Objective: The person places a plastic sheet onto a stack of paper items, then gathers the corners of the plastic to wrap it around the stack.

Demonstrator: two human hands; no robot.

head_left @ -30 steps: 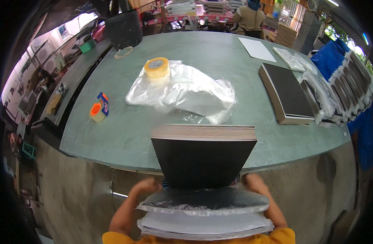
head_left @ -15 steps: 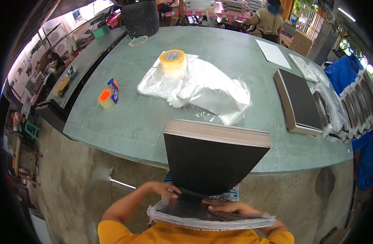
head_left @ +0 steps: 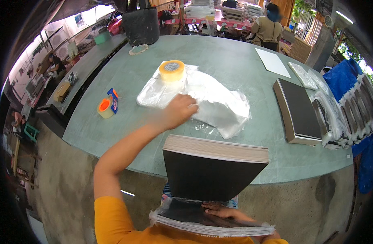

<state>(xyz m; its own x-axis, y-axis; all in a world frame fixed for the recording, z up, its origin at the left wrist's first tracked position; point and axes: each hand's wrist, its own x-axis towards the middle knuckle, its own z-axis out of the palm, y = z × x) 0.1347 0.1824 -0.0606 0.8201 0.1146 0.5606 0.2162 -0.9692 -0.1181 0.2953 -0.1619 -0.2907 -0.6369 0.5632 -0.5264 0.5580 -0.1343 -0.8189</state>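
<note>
My left hand (head_left: 181,110) reaches over the green table, fingers curled at the near edge of the clear plastic bags (head_left: 219,103); its fingertips are partly hidden, but they seem to pinch the film. A yellow roll of tape (head_left: 171,71) sits on top of the bags. My right hand (head_left: 219,210) lies with fingers stretched out on a plastic-wrapped stack of black boards (head_left: 182,209) against my body. Between me and the table, a thick stack of black-faced boards (head_left: 210,173) stands tilted, its pale edges up.
An orange and blue tape dispenser (head_left: 108,105) lies at the table's left. On the right are another black-topped stack (head_left: 299,109), a white sheet (head_left: 272,62) and several plastic-wrapped stacks (head_left: 353,107). A black bucket (head_left: 141,27) stands at the far left; a person (head_left: 268,26) works beyond the table.
My left hand has left the wrapped stack and moved forward to the plastic bags. My right hand stays on the wrapped stack. The view has tilted slightly up.
</note>
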